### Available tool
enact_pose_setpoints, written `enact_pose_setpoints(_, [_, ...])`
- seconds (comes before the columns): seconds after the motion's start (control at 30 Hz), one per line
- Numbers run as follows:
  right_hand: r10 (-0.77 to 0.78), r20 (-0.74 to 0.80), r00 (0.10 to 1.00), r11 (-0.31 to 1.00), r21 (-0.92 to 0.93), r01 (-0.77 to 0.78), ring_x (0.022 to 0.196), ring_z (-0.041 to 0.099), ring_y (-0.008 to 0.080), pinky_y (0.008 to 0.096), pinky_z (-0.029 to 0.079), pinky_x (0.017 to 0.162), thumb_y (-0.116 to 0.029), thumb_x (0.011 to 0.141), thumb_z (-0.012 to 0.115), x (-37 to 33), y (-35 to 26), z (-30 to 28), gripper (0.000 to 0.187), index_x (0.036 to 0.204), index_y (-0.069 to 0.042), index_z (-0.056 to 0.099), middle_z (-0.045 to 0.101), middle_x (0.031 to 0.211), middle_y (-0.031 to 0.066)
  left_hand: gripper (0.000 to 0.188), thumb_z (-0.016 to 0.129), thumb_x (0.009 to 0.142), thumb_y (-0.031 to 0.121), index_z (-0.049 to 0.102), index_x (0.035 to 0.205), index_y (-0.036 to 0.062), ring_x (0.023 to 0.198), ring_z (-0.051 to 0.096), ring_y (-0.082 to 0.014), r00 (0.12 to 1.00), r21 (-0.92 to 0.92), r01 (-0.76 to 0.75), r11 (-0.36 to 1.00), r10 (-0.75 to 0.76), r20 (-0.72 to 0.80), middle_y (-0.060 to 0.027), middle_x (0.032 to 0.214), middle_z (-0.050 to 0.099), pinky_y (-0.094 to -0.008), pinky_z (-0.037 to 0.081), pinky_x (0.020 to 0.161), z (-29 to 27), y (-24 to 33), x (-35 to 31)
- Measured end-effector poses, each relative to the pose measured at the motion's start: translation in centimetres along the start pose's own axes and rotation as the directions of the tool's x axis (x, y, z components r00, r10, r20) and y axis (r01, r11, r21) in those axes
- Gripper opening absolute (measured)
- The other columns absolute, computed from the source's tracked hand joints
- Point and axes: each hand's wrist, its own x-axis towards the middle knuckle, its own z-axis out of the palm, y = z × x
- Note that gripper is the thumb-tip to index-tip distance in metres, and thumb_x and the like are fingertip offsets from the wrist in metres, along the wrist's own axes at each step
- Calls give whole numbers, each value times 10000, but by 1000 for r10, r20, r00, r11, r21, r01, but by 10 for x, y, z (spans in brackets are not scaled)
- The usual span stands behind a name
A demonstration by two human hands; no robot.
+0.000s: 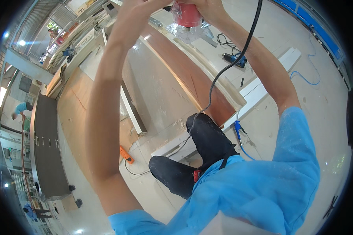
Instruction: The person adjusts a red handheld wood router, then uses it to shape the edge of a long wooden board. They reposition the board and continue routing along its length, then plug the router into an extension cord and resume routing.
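A red trim router (186, 16) with a clear plastic base is held at the top edge of the view, above the far part of a long reddish-brown board (202, 84). My left hand (147, 5) reaches across to it from the left, and my right hand (208, 7) grips it from the right. Both hands look closed around the tool, though the top edge cuts off part of the fingers. From near the tool, a black power cord (219, 74) loops down past my knee. The board has pale edge strips and lies on white supports (251, 90).
Right of the board lie a blue-and-black heat gun (235, 59) and a blue air blow gun (238, 129) with a hose. An orange power strip (126, 154) is on the floor by my left knee. A dark grey cabinet (46, 152) stands left; two people are farther back.
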Motion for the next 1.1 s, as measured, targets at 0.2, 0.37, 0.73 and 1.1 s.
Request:
enact_pose_setpoints(0.2, [-255,75,964,941,-212,265,875,678,154,337,574,776,-272,880,783,1,26,-8,431,1200,-37,618,703,1011,60,789,812,889,428,468,1442,-18,1170,593,-190,1000,-233,-12,972,18,25,-118,1287,612,-341,467,1016,44,-25,20])
enact_pose_setpoints(0.37, [-10,-18,1000,985,-174,6,848,684,168,332,576,725,-232,861,784,-10,22,3,449,1229,-51,602,696,994,73,730,840,872,369,491,1403,10,1095,601,-156,999,-150,45,988,-47,-10,-78,1204,625,-310,483,963,52,-26,18])
enact_pose_setpoints(0.73, [40,-85,996,981,-184,-55,847,703,185,342,577,699,-225,814,813,-23,17,23,474,1202,-51,602,701,990,100,666,850,858,231,538,1405,14,1088,636,-156,989,-153,11,988,-33,-144,-69,1224,666,-308,501,966,57,-35,10])
enact_pose_setpoints(1.1, [153,-79,985,967,-193,-166,796,709,193,347,567,678,-281,815,827,-37,5,26,509,1201,-50,591,711,970,120,706,878,790,122,564,1415,26,1165,630,-183,963,-75,-45,996,23,-268,-95,1288,667,-330,481,1037,64,-30,-5])
